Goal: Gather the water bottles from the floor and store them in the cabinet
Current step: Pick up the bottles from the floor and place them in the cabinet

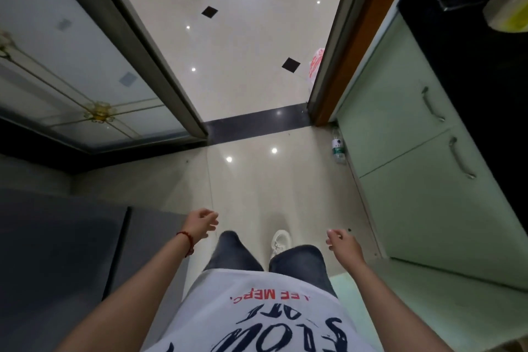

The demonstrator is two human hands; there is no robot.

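One clear water bottle (pixel 338 146) with a green and white label stands on the floor against the foot of the pale green cabinet (pixel 400 134), just inside the doorway. The cabinet's two doors with metal handles are closed. My left hand (pixel 201 221) hangs loosely open over the floor, a red cord on its wrist. My right hand (pixel 341 243) is also empty with its fingers slightly curled, well short of the bottle.
A doorway with a dark threshold strip (pixel 257 123) leads to a tiled room. A glass sliding door (pixel 85 74) is on the left, a grey unit (pixel 57 251) at the lower left. A red and white plastic bag (pixel 315 66) lies beyond the door frame. Black countertop (pixel 471 66) tops the cabinet.
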